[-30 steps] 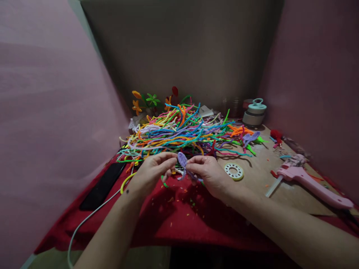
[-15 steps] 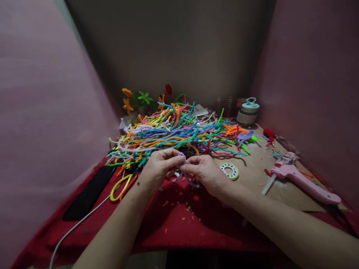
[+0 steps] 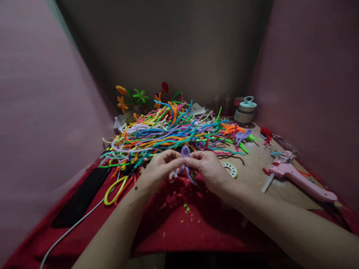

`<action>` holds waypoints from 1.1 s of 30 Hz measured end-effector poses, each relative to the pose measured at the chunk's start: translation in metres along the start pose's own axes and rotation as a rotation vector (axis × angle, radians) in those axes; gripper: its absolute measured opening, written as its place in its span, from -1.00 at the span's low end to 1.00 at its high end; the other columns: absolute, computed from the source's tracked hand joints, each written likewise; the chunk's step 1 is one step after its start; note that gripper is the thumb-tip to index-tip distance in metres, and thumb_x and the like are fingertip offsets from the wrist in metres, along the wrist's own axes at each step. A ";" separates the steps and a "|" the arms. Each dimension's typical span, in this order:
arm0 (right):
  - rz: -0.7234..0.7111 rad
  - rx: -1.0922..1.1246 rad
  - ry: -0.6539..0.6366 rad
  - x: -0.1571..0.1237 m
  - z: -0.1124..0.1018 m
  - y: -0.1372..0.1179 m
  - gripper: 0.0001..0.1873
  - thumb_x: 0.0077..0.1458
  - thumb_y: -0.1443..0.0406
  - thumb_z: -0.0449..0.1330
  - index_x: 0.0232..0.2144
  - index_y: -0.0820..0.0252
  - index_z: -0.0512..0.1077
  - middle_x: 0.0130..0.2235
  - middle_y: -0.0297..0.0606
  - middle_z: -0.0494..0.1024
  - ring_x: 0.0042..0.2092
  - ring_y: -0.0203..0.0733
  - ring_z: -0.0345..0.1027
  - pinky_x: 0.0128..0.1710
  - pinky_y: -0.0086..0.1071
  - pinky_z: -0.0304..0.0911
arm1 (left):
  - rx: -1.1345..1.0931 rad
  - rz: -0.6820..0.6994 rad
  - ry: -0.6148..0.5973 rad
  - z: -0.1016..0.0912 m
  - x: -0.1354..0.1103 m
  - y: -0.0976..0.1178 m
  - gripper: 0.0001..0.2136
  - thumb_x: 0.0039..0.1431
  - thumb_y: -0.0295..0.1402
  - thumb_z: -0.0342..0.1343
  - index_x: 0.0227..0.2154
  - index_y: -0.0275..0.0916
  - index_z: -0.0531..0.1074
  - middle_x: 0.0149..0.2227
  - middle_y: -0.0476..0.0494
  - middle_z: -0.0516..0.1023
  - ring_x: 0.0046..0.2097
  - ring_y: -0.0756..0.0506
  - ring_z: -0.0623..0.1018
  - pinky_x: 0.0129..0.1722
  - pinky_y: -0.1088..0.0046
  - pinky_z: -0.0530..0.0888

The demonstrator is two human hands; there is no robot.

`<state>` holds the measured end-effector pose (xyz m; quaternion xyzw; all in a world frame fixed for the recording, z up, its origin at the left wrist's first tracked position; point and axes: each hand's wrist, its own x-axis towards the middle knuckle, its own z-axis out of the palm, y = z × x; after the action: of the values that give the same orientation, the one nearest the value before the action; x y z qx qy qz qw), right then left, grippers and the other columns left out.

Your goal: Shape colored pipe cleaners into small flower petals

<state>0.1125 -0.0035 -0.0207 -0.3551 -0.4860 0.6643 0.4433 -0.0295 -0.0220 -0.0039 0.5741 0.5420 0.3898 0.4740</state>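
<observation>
Between my two hands is a purple pipe cleaner [image 3: 185, 151], bent into a rounded petal-like loop that points up, with loose ends hanging below. My left hand [image 3: 165, 164] pinches it from the left, thumb and fingers pressed together. From the right, my right hand [image 3: 206, 168] pinches the same piece, its fingertips meeting the left thumb. The part inside the pinch is hidden by my fingers. Just beyond my hands lies a big pile of multicoloured pipe cleaners [image 3: 159, 132].
A pink glue gun [image 3: 300, 177] rests on a brown board [image 3: 252, 164] at right, near a white ring-shaped spool [image 3: 230, 170]. Yellow-handled pliers [image 3: 114, 190] and a black phone [image 3: 81, 198] lie left. Behind stand pipe-cleaner flowers [image 3: 140, 95] and a lidded jar [image 3: 245, 110].
My fingers have shifted on the purple pipe cleaner, so its rounded loop now stands up above my fingertips. The whole view has moved slightly.
</observation>
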 end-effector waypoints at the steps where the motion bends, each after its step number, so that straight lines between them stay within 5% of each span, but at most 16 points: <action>1: -0.010 -0.009 0.025 0.000 0.000 0.000 -0.74 -0.20 0.23 0.23 -0.71 0.25 0.27 -0.70 -0.44 0.25 -0.64 -0.45 0.03 -0.64 -0.49 -0.05 | 0.049 -0.015 -0.060 -0.002 -0.001 -0.001 -0.78 -0.04 -0.20 0.13 -0.50 -0.28 0.36 -0.62 0.07 0.33 -0.63 0.10 0.23 -0.62 0.58 0.16; 3: -0.016 -0.057 0.053 0.001 -0.001 0.001 -0.74 -0.18 0.23 0.22 -0.70 0.24 0.26 -0.70 -0.44 0.25 -0.65 -0.44 0.03 -0.64 -0.49 -0.06 | 0.228 0.031 -0.062 -0.004 -0.005 -0.002 -0.77 -0.01 -0.21 0.11 -0.58 -0.28 0.34 -0.63 0.05 0.32 -0.61 0.08 0.26 -0.59 0.57 0.18; 9: -0.040 -0.187 0.099 0.000 -0.001 0.005 -0.71 -0.15 0.21 0.18 -0.72 0.21 0.21 -0.74 -0.48 0.16 -0.68 -0.46 -0.05 -0.66 -0.48 -0.13 | 1.048 0.448 0.260 -0.002 -0.015 -0.007 -0.78 0.14 -0.35 -0.09 -0.54 -0.23 0.38 -0.55 -0.05 0.40 -0.47 0.00 0.36 -0.44 0.51 0.20; 13: -0.031 -0.116 0.103 0.000 -0.001 0.004 -0.72 -0.18 0.21 0.19 -0.71 0.21 0.21 -0.72 -0.48 0.17 -0.67 -0.46 -0.05 -0.65 -0.47 -0.14 | 1.183 0.543 0.307 0.000 -0.015 -0.013 -0.76 0.16 -0.39 -0.13 -0.54 -0.23 0.39 -0.54 -0.07 0.41 -0.44 -0.01 0.38 -0.39 0.50 0.22; 17: -0.069 -0.040 0.100 0.000 0.000 0.000 -0.73 -0.20 0.22 0.22 -0.70 0.23 0.23 -0.70 -0.48 0.17 -0.64 -0.47 -0.07 -0.63 -0.47 -0.13 | 0.883 0.499 0.416 0.000 -0.013 -0.011 -0.80 0.14 -0.28 -0.04 -0.51 -0.22 0.40 -0.56 -0.01 0.39 -0.49 0.03 0.37 -0.41 0.55 0.26; 21: -0.114 0.076 0.126 0.003 -0.002 -0.003 -0.74 -0.19 0.22 0.23 -0.68 0.24 0.26 -0.68 -0.46 0.22 -0.62 -0.45 -0.01 -0.60 -0.48 -0.08 | 0.277 0.237 0.503 -0.003 -0.008 -0.006 -0.82 0.04 -0.23 0.07 -0.52 -0.23 0.35 -0.62 0.06 0.33 -0.61 0.07 0.27 -0.58 0.58 0.23; 24: -0.140 0.139 0.140 0.006 -0.004 -0.004 -0.79 -0.19 0.24 0.23 -0.63 0.26 0.31 -0.62 -0.42 0.29 -0.58 -0.44 0.07 -0.55 -0.48 0.00 | -0.140 0.028 0.320 0.001 -0.004 -0.007 -0.82 -0.03 -0.24 0.14 -0.47 -0.26 0.37 -0.58 0.05 0.37 -0.63 0.11 0.26 -0.64 0.60 0.21; 27: -0.163 0.184 0.129 0.007 -0.003 0.000 -0.82 -0.17 0.24 0.23 -0.54 0.26 0.36 -0.56 -0.40 0.35 -0.55 -0.42 0.14 -0.51 -0.47 0.08 | -0.328 -0.042 0.045 0.014 -0.003 -0.010 -0.78 -0.06 -0.26 0.19 -0.38 -0.31 0.44 -0.46 -0.02 0.45 -0.54 0.11 0.36 -0.56 0.60 0.29; 33: -0.179 0.067 0.093 0.005 -0.004 0.007 -0.85 -0.11 0.24 0.18 -0.52 0.22 0.34 -0.53 -0.40 0.35 -0.52 -0.38 0.18 -0.51 -0.47 0.11 | -0.534 -0.084 -0.082 0.034 0.000 -0.012 -0.85 -0.04 -0.34 0.19 -0.51 -0.30 0.35 -0.67 0.10 0.29 -0.67 0.15 0.22 -0.68 0.63 0.20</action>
<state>0.1125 0.0014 -0.0282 -0.3259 -0.4722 0.6204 0.5347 -0.0003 -0.0262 -0.0239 0.4210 0.4236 0.4755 0.6459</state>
